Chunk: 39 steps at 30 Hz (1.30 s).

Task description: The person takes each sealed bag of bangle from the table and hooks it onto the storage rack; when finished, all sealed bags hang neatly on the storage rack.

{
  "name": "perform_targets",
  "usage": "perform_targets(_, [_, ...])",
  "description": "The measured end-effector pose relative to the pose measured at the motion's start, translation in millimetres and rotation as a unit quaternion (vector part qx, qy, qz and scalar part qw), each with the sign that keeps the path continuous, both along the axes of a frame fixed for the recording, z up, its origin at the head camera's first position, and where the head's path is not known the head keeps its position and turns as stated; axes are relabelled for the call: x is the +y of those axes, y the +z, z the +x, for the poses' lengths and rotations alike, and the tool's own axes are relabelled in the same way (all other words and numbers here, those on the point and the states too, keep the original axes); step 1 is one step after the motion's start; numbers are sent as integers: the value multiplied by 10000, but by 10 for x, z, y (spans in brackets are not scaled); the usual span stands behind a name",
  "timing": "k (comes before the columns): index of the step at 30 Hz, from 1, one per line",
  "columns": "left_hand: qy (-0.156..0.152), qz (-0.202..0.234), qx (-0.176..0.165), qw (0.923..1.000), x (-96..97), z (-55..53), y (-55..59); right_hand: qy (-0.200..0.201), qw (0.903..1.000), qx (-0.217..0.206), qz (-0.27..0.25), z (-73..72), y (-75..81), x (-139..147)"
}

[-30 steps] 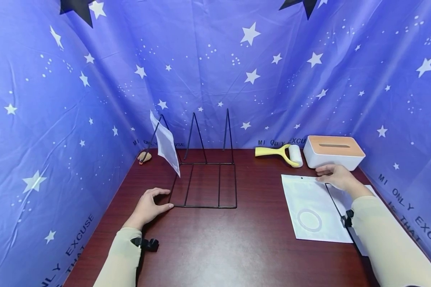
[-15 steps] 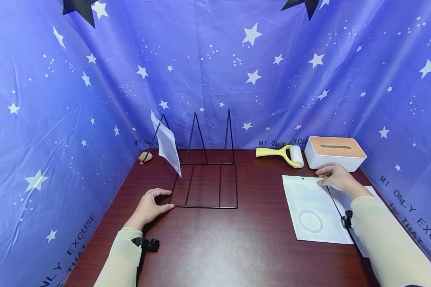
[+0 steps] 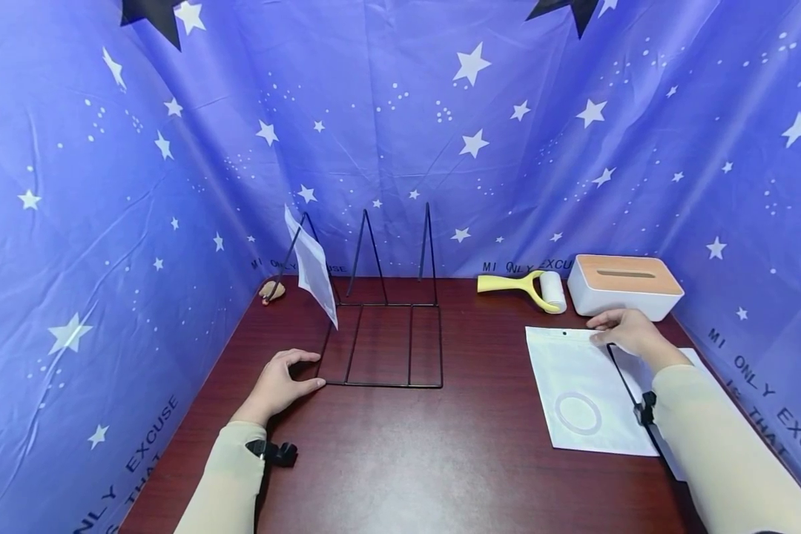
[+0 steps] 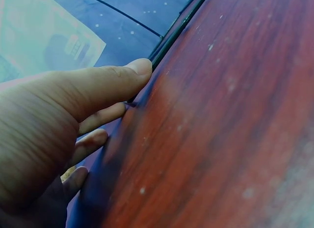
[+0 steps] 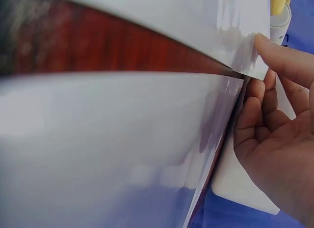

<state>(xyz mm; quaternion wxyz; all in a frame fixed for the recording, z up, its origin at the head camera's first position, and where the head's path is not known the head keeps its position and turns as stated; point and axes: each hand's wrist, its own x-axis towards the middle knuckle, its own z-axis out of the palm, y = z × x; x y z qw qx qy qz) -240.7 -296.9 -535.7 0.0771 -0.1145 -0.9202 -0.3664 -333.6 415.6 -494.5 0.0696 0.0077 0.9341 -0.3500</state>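
Note:
At the front left corner of the black wire rack (image 3: 391, 385), my left hand (image 3: 271, 387) has its thumb and index finger on the wires. In the left wrist view, the thumb tip (image 4: 141, 67) lies against the frame wire and the other fingers are behind it. A thin translucent white bag (image 3: 315, 271) leans in the rack's left divider. On the right, my right hand (image 3: 627, 331) pinches the top right corner of a flat white plastic bag (image 3: 564, 371) with a pale ring on it, thumb above and fingers underneath. A second white bag (image 5: 113, 139) lies beside it, partly hidden by the forearm.
A yellow-handled lint roller (image 3: 521, 285) lies at the back, next to a white tissue box (image 3: 607, 297) with a wooden lid, just behind the right hand. A small tan object (image 3: 274, 290) sits behind the rack's left divider. Blue star-print curtains (image 3: 387, 111) surround the table.
The whole head view has shifted slightly right. Both hands, the rack and the bags keep their places.

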Motion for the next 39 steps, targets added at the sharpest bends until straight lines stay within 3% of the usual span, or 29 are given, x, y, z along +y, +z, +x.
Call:
perform_targets(18, [-122, -56, 345, 9993, 9, -14, -23, 136, 9997, 183, 14, 102, 83, -56])
perform_targets(29, [-166, -59, 240, 9996, 0, -11, -10, 135, 9991, 412, 10, 180, 103, -73])
perform_targets(39, [-160, -80, 245, 9995, 4, -8, -9, 75, 9980, 563, -289, 252, 136, -124])
